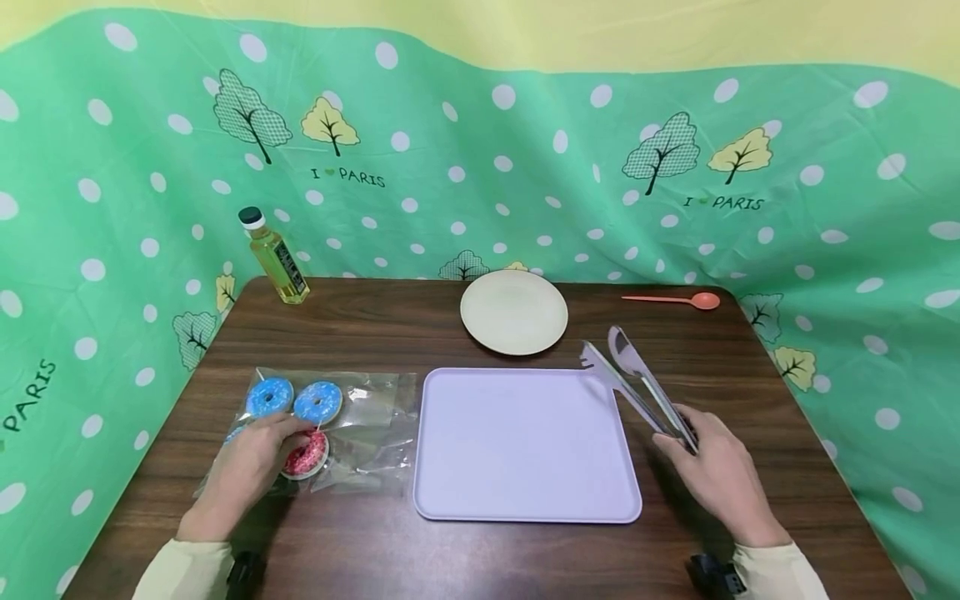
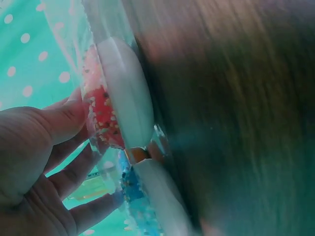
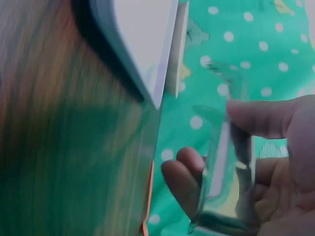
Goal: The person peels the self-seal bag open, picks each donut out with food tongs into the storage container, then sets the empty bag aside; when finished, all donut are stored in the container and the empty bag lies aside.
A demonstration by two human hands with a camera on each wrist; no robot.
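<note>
On the left side of the table lies a clear plastic bag (image 1: 367, 454) with several toy donuts inside. Two blue sprinkled donuts (image 1: 318, 403) show at its back, and a red sprinkled donut (image 1: 306, 456) sits nearer the front. Another blue one is partly hidden by my left hand (image 1: 251, 460). That hand's thumb and fingers pinch the bag's film beside the red donut; the exact fingertip contact is partly hidden. On the right, my right hand (image 1: 716, 467) grips metal tongs (image 1: 660, 400) by the handle end. Their tips stand apart, pointing away over the tray's back right corner.
A lilac tray (image 1: 525, 446) lies in the middle, between the hands. Behind it is a round cream plate (image 1: 514, 312). A bottle of yellow liquid (image 1: 281, 262) stands at the back left, and a coral spoon (image 1: 703, 301) lies at the back right. Green patterned cloth (image 1: 480, 192) hangs around the table.
</note>
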